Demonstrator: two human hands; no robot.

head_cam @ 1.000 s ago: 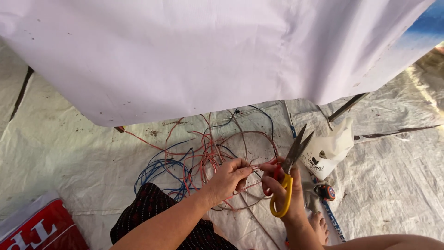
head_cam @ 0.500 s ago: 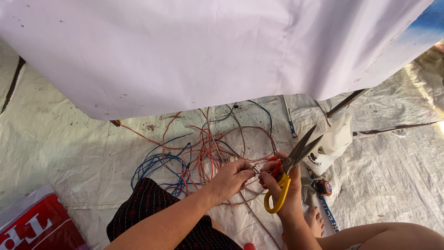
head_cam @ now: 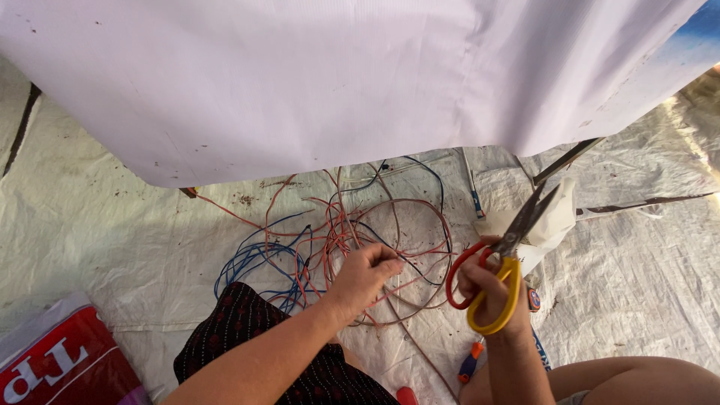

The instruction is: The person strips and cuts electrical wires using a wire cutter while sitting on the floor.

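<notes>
the left hand [head_cam: 366, 276] has its fingers [head_cam: 391, 264] pinched on a thin red wire [head_cam: 420, 283] drawn out of the tangle. the right hand [head_cam: 489, 294] is clenched through the handles of the scissors [head_cam: 501, 264], one loop red and one yellow, with the blades parted and pointing up and away, just beside the pinched wire but not on it.

outward from the hands, the tangle of wires [head_cam: 337, 236], red and blue, lies in loose loops on a pale tarp [head_cam: 112, 247] covering the floor. a screwdriver [head_cam: 471, 361] lies near the right wrist. a white cloth [head_cam: 322, 75] hangs across the top of the view, and a red bag [head_cam: 56, 364] sits at the lower left.

as a judgement, the work looks early: most of the wire lies unsorted in one heap, no tidy pile of cut lengths shows, and the held strand is not yet between the blades.
</notes>
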